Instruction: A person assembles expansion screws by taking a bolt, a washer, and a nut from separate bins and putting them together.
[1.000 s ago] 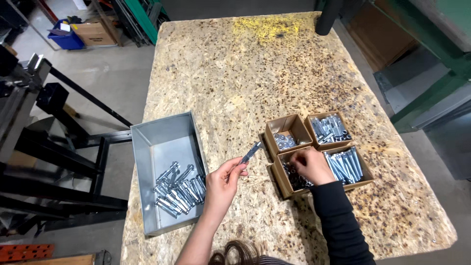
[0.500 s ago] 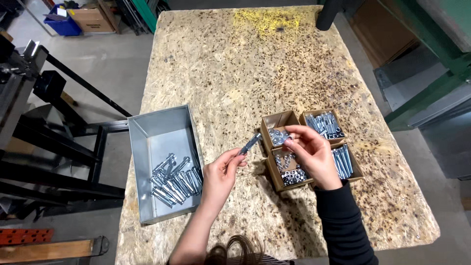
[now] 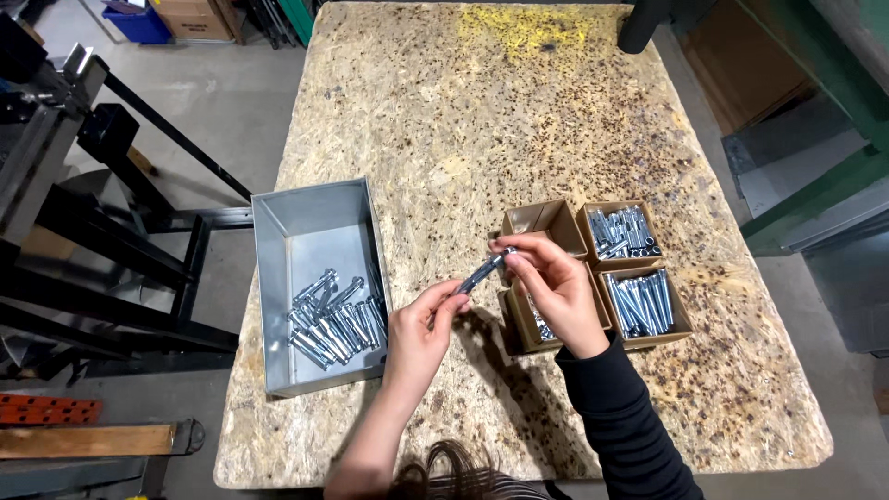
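Four small brown cardboard boxes (image 3: 637,231) on table (image 3: 463,111), perhaps another far left (image 3: 190,14)

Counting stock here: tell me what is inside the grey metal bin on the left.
The grey metal bin holds a loose pile of silver bolts at its near end; the far end is bare. Whatever lies beneath the pile is hidden.

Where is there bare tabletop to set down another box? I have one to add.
The far half of the table beyond the grey bin and cardboard boxes is bare, as is the near right corner. Between bin and boxes it is crowded: both hands hold a bolt there.
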